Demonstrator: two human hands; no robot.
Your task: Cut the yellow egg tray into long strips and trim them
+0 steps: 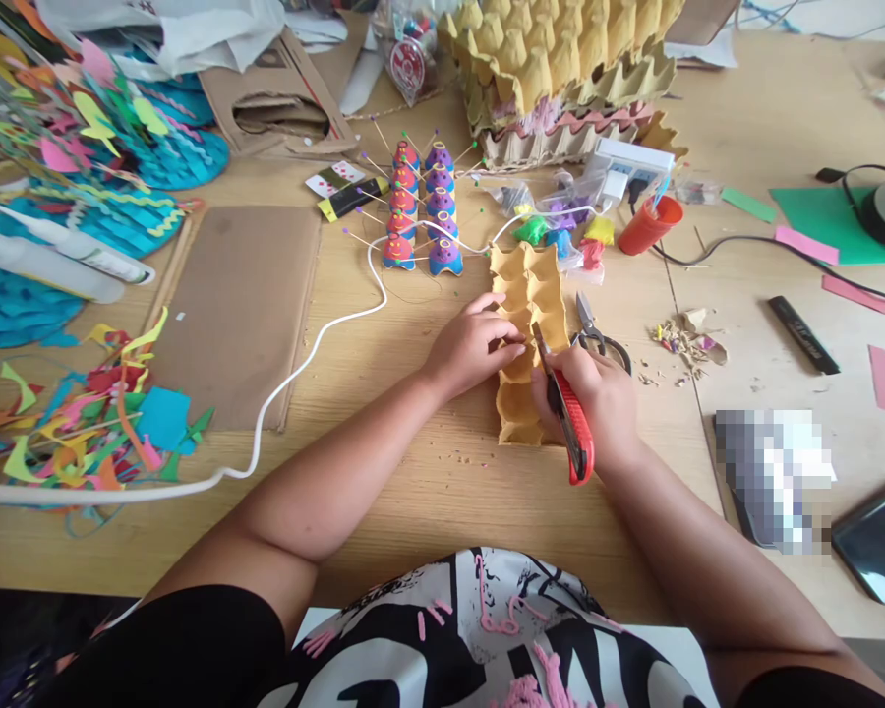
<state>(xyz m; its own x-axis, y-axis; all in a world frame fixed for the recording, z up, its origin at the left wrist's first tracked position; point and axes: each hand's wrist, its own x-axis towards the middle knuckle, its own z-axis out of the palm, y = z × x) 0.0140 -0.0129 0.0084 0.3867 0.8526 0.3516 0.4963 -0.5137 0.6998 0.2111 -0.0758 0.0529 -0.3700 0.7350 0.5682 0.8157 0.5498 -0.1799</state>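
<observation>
A yellow egg carton strip point(525, 291) with two rows of cups lies on the table, its cups facing up. My left hand point(473, 346) holds its left side, fingers curled over into the cups. In my right hand point(599, 393) is a red utility knife point(576, 423), gripped with the blade end pointing away from me over the middle of the carton. Whether the blade touches the cardboard I cannot tell. Just beyond my right hand lie dark-handled scissors point(596, 329), partly hidden by it.
Painted egg-cup figures point(415, 208) stand in two rows behind my left hand. Stacked egg trays point(553, 69), a power strip point(634, 162) and a red cup point(650, 224) are farther back. A white cable point(317, 339) crosses the left side, near brown cardboard point(236, 315) and paper scraps point(95, 413).
</observation>
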